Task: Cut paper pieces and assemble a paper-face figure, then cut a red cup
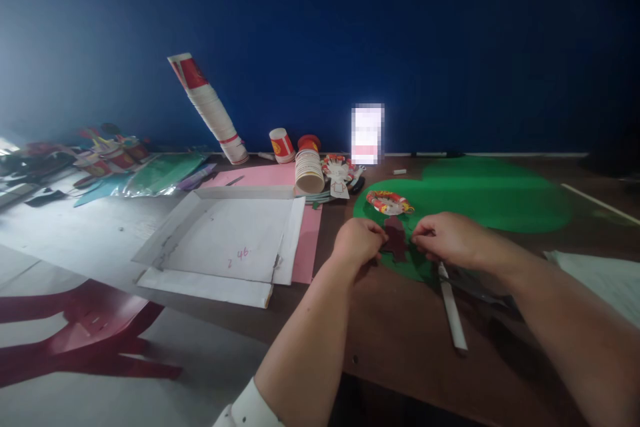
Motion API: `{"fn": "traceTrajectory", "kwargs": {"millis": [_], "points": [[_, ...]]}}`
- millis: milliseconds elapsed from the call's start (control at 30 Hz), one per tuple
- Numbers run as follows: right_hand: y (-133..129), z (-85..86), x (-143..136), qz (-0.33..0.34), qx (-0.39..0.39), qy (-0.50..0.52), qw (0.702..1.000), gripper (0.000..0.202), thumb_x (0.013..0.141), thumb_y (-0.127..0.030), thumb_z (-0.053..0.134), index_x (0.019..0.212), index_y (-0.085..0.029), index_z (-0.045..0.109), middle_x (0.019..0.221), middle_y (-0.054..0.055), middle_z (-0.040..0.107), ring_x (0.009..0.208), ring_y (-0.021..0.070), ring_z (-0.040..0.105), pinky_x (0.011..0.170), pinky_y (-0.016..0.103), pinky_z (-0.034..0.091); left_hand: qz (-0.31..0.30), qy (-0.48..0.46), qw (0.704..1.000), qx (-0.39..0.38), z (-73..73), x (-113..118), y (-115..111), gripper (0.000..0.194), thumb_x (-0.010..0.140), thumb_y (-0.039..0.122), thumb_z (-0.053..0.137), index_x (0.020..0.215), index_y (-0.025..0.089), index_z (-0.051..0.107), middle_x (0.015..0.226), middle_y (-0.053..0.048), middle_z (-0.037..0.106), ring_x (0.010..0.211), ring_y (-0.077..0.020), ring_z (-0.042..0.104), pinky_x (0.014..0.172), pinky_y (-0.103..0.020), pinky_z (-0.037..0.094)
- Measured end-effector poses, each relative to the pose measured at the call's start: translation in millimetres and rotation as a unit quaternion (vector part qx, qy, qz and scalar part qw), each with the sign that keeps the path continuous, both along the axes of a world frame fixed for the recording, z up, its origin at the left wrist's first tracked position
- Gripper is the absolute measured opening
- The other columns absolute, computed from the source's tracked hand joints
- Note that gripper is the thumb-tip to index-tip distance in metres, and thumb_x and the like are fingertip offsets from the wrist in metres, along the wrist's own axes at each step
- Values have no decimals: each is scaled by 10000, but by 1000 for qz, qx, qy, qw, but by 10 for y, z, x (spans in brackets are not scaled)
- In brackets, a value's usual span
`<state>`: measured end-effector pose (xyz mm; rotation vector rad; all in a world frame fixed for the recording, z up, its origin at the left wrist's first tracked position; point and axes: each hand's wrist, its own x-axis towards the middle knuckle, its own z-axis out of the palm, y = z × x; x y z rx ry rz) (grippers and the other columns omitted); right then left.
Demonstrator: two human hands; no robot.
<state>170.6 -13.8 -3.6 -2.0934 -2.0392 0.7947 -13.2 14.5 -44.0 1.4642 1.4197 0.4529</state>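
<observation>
A small dark red cutout (397, 239) lies over the green sheet (480, 197), between my two hands. My left hand (359, 240) pinches at its left edge, fingertips closed on it. To the right of the cutout, my right hand (434, 237) has its thumb and fingers pressed together; whatever they hold is too small to make out. Just beyond the cutout sits a red, yellow and white patterned paper ring (390, 202). A white stick-like tool (453, 310) rests on the brown table below my right hand.
A white box lid (225, 237) lies on pink paper (306, 253) at the left. Stacked paper cups (215, 117) lean against the blue wall, near an upturned cup (281, 145). A red chair (95, 320) stands at lower left. White sheets (600, 283) lie at right.
</observation>
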Motion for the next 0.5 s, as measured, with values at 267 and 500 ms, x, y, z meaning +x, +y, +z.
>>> {"fn": "traceTrajectory", "kwargs": {"millis": [267,500], "points": [[-14,-7,9,7,13,2,1000,150,776,-258,571,696,-215,690,560,-1,703,472,140,597,469,246,367,-12,13,1000,14,-10,2,4,142,757,253,633,841,189,729,523,-5,608,479,-137,598,471,-207,416],[-19,-28,0,3,11,13,1000,141,778,-273,581,688,-225,679,570,5,704,491,154,602,475,255,362,-12,3,1000,-3,9,16,-10,106,756,218,637,820,178,712,564,-16,631,507,-146,622,512,-222,468]]}}
